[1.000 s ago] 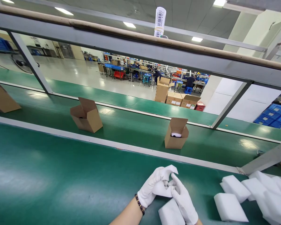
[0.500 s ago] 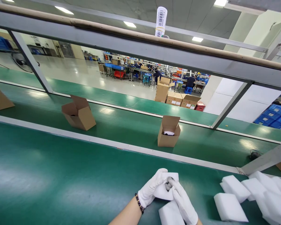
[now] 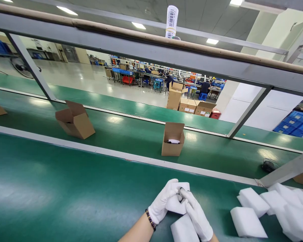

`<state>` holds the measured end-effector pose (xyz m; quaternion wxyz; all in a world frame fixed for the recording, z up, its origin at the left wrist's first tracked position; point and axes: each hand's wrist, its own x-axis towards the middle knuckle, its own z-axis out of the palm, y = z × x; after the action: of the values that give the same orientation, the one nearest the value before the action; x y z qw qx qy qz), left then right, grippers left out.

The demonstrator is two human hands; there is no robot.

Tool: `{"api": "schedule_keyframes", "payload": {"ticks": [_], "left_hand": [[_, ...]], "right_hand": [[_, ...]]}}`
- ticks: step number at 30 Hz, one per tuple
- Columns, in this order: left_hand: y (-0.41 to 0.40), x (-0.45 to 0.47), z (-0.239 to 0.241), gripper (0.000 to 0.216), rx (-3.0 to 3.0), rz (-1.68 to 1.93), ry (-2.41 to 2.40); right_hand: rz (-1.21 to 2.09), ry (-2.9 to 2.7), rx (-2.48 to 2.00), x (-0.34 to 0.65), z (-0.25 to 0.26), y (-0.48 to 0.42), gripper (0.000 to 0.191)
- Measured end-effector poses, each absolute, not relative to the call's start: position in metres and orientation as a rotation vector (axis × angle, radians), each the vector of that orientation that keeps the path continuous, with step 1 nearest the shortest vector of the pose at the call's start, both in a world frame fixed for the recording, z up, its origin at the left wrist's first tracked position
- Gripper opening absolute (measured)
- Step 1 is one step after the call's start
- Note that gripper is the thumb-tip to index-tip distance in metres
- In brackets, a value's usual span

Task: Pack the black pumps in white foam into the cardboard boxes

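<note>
Both my hands wear white gloves and meet low in the middle over the green table (image 3: 65,195). My left hand (image 3: 163,201) and my right hand (image 3: 197,215) are closed together on a white foam bag (image 3: 175,203), with a small dark item showing between the fingertips. Another white foam pad (image 3: 183,230) lies on the table under my right hand. On the conveyor belt (image 3: 131,134) beyond, an open brown box (image 3: 172,144) with something white inside stands upright. A second open box (image 3: 74,120) lies tilted further left.
A pile of white foam pads (image 3: 272,210) lies at the right. A grey frame rail (image 3: 151,53) crosses overhead with a barcoded white tube (image 3: 171,21) on it. A small black object (image 3: 268,165) sits on the belt at the right. Stacked cartons (image 3: 189,102) and distant workers stand behind.
The boxes on the belt have travelled left; the leftmost one is nearly out of view. A black object has come into view at the right. My hands have folded the foam bag down tighter.
</note>
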<state>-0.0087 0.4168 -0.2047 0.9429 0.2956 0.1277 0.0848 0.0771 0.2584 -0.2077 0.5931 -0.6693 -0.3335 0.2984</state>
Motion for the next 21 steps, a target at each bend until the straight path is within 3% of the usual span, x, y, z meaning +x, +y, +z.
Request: {"api": "schedule_keyframes", "payload": {"ticks": [13,21], "left_hand": [[0.421,-0.008,-0.201,0.071,0.634,0.254,0.304],[0.42,-0.009,-0.195,0.077,0.593,0.246,0.351]], "right_hand": [[0.674,-0.715,-1.456,0.078,-0.206,0.262,0.042],[0.701,-0.617,-1.457,0.076,-0.205,0.263,0.052]]}}
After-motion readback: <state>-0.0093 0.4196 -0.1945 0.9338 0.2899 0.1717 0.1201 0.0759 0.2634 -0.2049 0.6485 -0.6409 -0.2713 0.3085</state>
